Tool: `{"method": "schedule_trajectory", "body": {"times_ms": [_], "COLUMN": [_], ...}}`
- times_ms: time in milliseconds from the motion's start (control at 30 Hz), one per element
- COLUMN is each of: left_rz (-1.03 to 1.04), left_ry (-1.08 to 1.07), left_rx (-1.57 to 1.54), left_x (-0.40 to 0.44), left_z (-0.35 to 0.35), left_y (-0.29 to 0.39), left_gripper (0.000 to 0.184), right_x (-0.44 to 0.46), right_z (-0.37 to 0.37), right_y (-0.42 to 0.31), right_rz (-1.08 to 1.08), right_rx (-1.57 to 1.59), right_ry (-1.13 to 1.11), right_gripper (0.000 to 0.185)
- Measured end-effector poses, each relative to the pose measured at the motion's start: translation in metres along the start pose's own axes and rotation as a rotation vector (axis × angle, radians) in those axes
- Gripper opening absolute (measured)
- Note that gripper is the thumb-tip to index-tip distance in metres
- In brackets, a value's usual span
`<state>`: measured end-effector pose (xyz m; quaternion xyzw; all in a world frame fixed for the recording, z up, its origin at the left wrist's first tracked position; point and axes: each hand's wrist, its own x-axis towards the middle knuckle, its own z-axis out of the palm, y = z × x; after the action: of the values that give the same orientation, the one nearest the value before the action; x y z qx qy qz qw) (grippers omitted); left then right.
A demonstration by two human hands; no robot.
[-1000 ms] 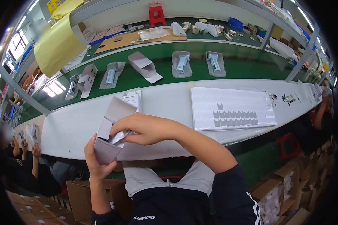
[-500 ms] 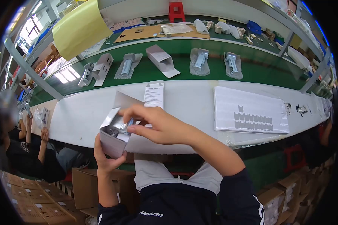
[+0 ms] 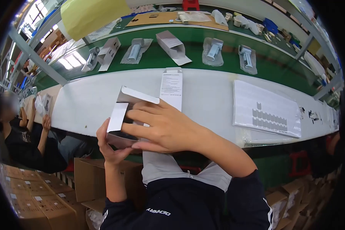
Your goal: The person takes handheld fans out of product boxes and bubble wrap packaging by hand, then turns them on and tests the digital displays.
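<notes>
A small white carton [image 3: 120,143] with raised flaps is tilted over the table's front edge. My left hand [image 3: 110,147] is closed around its left side and underside. From the right, my right hand [image 3: 161,126] reaches across the opening, its fingers apart and partly inside; the thumb lies at the near corner. What lies inside is dark and mostly hidden. Beyond my right hand, another white carton [image 3: 171,88] with printed text lies flat on the table.
On the green shelf lie bagged grey devices [image 3: 135,50] and an open carton [image 3: 175,48]. A bagged paper sheet [image 3: 270,109] with grey shapes lies right. At left a co-worker [image 3: 25,138] holds a box. Brown cartons [image 3: 34,195] stand below; metal posts [image 3: 38,57] frame the bench.
My right hand has moved deeper over the carton's opening, and the shiny clear bag seen there earlier is hidden. The whole view has shifted slightly.
</notes>
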<state>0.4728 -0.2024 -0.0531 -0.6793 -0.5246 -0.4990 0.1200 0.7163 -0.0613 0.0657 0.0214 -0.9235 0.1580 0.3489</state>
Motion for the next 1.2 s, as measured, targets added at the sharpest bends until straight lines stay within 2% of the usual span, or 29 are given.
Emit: {"method": "schedule_trajectory", "body": {"times_ms": [33,133,167,233,333,367,467,567,633,700,733,800,867,900,1000,1067,1100,1167,1200], "left_rz": [0.013,-0.098,-0.117,-0.161,-0.180,-0.174,-0.224,-0.284,-0.326,-0.361,-0.349,-0.324,-0.329,-0.319,-0.278,-0.228,-0.199,-0.333,-0.212], "left_ry": [0.079,0.070,0.099,0.168,0.208,0.206,0.205,0.161,0.193,0.225,0.244,0.240,0.188,0.158,0.053,0.006,-0.046,-0.138,-0.114], "left_rx": [-0.119,0.022,-0.004,-0.044,0.053,0.106,0.002,-0.095,-0.129,-0.212,-0.239,-0.306,-0.374,-0.373,-0.392,-0.295,-0.182,-0.517,-0.345], "left_x": [-0.014,-0.018,-0.018,-0.026,-0.023,-0.022,-0.018,-0.023,-0.026,-0.024,-0.023,-0.014,-0.003,0.007,0.051,0.093,0.115,0.170,0.187], "left_z": [0.008,0.006,0.011,0.025,0.039,0.046,0.067,0.075,0.078,0.088,0.093,0.105,0.120,0.127,0.155,0.182,0.199,0.237,0.265], "left_y": [-0.014,-0.014,-0.014,-0.011,0.000,0.005,0.018,0.021,0.029,0.032,0.033,0.037,0.047,0.051,0.064,0.069,0.068,0.087,0.080], "left_gripper": [0.114,0.115,0.114,0.112,0.109,0.108,0.110,0.111,0.112,0.114,0.114,0.115,0.115,0.115,0.110,0.105,0.094,0.081,0.079], "right_x": [-0.003,-0.014,-0.025,-0.044,-0.056,-0.052,-0.054,-0.081,-0.105,-0.138,-0.163,-0.178,-0.186,-0.192,-0.202,-0.233,-0.236,-0.240,-0.249], "right_z": [-0.005,-0.016,-0.011,0.001,0.030,0.033,0.017,0.018,0.003,0.003,0.014,0.003,-0.019,-0.030,-0.067,-0.086,-0.112,-0.165,-0.183], "right_y": [-0.002,0.014,0.023,0.047,0.066,0.069,0.066,0.064,0.046,0.025,0.026,0.022,0.020,0.020,0.016,0.036,0.048,0.084,0.107], "right_rz": [0.015,-0.014,0.102,0.470,0.887,1.043,1.182,0.943,0.660,0.558,0.523,0.367,0.199,0.228,0.358,0.415,0.500,0.681,0.785], "right_rx": [-0.012,0.144,0.178,-0.053,-0.438,-0.445,-0.060,-0.032,-0.181,-0.279,-0.217,-0.237,-0.436,-0.389,-0.338,-0.402,-0.411,-0.424,-0.427], "right_ry": [-0.041,0.108,0.229,0.448,0.178,-0.069,-0.014,0.319,0.484,0.665,0.731,0.759,0.711,0.650,0.684,0.789,0.789,0.793,0.799], "right_gripper": [0.044,0.049,0.054,0.062,0.073,0.098,0.101,0.100,0.101,0.105,0.109,0.110,0.110,0.111,0.110,0.106,0.106,0.102,0.098]}}
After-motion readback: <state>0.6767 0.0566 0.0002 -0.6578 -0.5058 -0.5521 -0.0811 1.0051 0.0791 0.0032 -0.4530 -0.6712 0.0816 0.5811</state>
